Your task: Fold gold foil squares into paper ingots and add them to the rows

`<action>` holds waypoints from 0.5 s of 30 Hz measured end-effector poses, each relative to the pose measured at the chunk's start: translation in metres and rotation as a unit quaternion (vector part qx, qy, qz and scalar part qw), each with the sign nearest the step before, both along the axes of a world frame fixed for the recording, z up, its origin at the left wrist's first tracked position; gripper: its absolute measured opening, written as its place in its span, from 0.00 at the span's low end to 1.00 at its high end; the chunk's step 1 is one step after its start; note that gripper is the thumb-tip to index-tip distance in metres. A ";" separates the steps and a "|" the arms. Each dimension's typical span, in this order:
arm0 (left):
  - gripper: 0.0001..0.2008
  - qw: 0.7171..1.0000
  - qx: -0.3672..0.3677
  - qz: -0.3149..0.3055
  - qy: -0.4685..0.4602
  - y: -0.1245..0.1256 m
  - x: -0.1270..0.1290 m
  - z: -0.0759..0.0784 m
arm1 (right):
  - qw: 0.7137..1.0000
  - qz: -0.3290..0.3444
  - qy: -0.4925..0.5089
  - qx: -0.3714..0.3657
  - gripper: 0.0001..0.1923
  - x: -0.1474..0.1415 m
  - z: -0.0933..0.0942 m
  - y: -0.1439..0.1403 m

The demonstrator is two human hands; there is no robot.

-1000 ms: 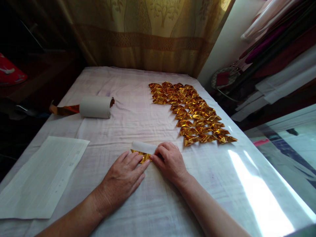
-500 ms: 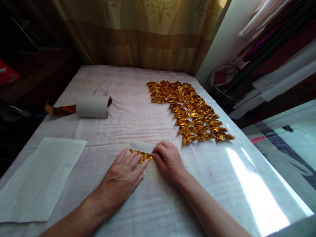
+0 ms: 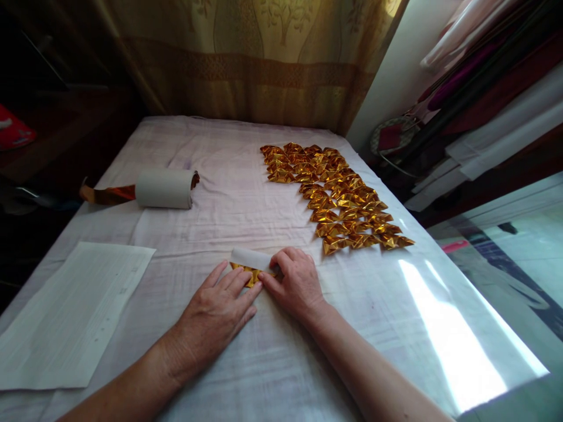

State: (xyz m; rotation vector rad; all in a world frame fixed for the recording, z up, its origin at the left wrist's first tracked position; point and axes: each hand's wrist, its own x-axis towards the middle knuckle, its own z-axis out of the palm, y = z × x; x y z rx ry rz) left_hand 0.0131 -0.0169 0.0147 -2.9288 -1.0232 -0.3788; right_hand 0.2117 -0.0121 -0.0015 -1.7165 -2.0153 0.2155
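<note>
beside the rows of folded gold foil pieces [image 3: 336,196], the left hand [image 3: 215,310] lies flat with fingers spread, pinning the small gold-and-white foil paper [image 3: 251,265], whose white flap the right hand [image 3: 295,281] has pinched in further with curled fingertips.

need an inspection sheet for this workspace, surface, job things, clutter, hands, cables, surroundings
surface: table under a pale creased cloth, glossy clear film over its right side.
job's things: small gold foil piece with a white backing strip, pinned flat on the cloth; folded gold pieces laid in rows at the far right.
clutter: roll of gold foil with a loose tail at far left; white paper sheet at near left.
grippers: left hand flat, fingertips on the foil piece; right hand pinching its right end; neither closed in a full grip.
cables: nothing seen.
surroundings: patterned curtain behind; stacked fabrics and rolls at right; dark at left.
</note>
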 end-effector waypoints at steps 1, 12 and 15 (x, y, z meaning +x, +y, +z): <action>0.17 1.000 -0.004 -0.003 0.001 0.000 -0.001 0.000 | 1.000 -0.006 -0.006 0.001 0.11 -0.001 0.000 0.001; 0.17 1.000 -0.022 -0.021 -0.004 0.001 -0.005 0.004 | 0.999 -0.025 -0.031 0.007 0.09 -0.004 0.000 0.002; 0.16 1.000 -0.023 -0.017 -0.012 0.002 -0.004 0.005 | 0.999 -0.026 -0.024 0.012 0.12 -0.005 0.001 0.002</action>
